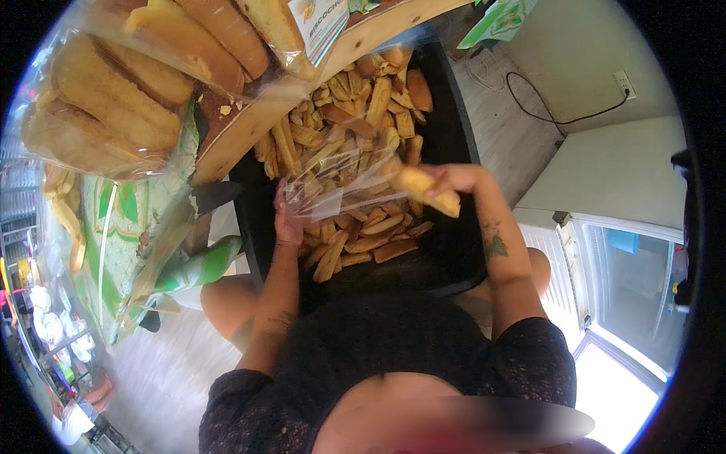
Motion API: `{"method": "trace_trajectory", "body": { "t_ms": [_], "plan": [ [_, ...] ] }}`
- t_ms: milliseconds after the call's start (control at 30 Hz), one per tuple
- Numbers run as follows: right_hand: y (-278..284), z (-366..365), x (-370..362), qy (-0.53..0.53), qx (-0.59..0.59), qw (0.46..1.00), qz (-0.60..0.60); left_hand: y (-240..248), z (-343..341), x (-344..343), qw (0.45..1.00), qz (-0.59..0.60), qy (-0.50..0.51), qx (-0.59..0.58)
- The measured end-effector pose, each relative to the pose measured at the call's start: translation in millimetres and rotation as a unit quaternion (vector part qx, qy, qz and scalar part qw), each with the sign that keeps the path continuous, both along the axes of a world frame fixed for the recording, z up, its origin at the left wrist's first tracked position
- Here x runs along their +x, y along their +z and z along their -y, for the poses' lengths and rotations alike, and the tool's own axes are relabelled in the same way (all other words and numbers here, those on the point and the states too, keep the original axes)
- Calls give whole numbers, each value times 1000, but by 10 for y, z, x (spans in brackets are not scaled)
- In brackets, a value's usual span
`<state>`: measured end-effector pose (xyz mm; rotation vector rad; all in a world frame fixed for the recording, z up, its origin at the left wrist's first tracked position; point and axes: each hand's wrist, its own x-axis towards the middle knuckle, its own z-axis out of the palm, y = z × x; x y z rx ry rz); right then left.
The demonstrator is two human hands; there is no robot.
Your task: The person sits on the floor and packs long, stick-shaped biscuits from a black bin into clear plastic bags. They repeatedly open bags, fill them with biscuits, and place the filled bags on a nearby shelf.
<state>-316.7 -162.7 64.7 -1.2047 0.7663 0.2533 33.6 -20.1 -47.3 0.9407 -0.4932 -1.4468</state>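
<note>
Between my knees sits a deep black bin heaped with pieces of golden toasted bread. My left hand, at the bin's left side, grips the edge of a clear plastic bag stretched over the heap. Over the bin's right part, my right hand has its fingers closed round a thick bread stick. That bread stick is tilted and slightly smeared by motion, close to the bag. Whether any bread lies inside the bag I cannot tell through the clear film.
At the upper left, a wooden-edged table overhangs the bin and bears filled clear bags of bread. Green and white printed sacking hangs on the left. To the right are a black cable at a wall outlet and a glass-fronted cabinet.
</note>
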Motion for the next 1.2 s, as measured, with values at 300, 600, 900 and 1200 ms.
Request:
{"method": "trace_trajectory", "body": {
  "t_ms": [300, 600, 900, 1200],
  "plan": [
    [767, 143, 125, -8, -472, 881, -29, 129, 170, 77, 998, 13, -31, 58],
    [1123, -31, 331, 180, -758, 625, -50, 314, 245, 111, 994, -26, -19, 101],
    [1003, 292, -140, -167, -149, 970, 96, 252, 265, 193, 998, 37, 47, -3],
    [866, 278, 4, -77, -179, 981, -17, 238, 244, 208, 998, 65, 4, -6]
  ]
}}
